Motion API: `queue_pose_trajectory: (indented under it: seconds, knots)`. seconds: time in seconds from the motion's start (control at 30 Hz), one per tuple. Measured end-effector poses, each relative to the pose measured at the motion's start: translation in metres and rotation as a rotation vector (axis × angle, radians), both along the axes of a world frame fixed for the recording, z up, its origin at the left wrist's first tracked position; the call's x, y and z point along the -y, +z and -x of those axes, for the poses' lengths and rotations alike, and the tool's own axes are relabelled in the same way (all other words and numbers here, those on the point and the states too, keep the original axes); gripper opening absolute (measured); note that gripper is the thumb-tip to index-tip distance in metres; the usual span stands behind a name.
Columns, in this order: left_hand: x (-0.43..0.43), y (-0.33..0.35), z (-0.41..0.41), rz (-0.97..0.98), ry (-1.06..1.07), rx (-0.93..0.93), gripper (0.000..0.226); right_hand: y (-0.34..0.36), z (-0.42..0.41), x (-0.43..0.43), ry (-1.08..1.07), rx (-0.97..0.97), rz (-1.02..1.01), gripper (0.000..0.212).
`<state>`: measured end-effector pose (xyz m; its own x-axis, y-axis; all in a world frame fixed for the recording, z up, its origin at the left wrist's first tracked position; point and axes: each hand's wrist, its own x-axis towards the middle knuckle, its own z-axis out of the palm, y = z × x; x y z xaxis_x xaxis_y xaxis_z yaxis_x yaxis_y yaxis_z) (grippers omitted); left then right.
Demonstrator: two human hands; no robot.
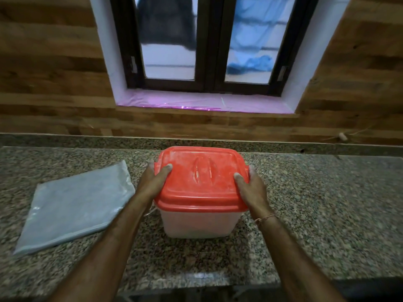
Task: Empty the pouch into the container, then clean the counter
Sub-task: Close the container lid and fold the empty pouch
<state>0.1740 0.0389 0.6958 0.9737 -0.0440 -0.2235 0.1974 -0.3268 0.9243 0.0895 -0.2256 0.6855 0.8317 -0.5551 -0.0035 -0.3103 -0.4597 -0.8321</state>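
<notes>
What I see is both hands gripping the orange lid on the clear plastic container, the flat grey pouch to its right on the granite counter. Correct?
Not quite. The head view shows the flat grey plastic pouch lying to the left of the clear plastic container, not its right. The left hand and right hand do grip the orange lid.

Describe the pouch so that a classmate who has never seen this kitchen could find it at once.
Below the window runs a speckled stone counter. On it, left of the container with the red lid, lies the pouch. It is the only flat, pale grey-blue thing there.
</notes>
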Motion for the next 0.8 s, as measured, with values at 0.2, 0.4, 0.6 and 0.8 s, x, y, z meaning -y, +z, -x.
queue_pose_trajectory:
  seconds: [0.2,0.4,0.6,0.8]
  knots:
    - [0.003,-0.008,-0.004,-0.124,-0.019,0.021,0.084,0.006,-0.010,-0.004,0.162,-0.193,0.403,0.063]
    - [0.003,-0.018,-0.005,0.033,0.189,-0.138,0.109,0.000,-0.016,0.006,-0.014,-0.153,-0.022,0.092]
    - [0.004,-0.007,0.006,-0.140,0.301,-0.007,0.095,-0.008,-0.009,0.014,-0.162,-0.056,-0.678,0.096]
    - [0.008,-0.001,0.005,-0.177,0.265,0.040,0.083,-0.006,-0.012,0.007,-0.292,0.005,-0.327,0.076]
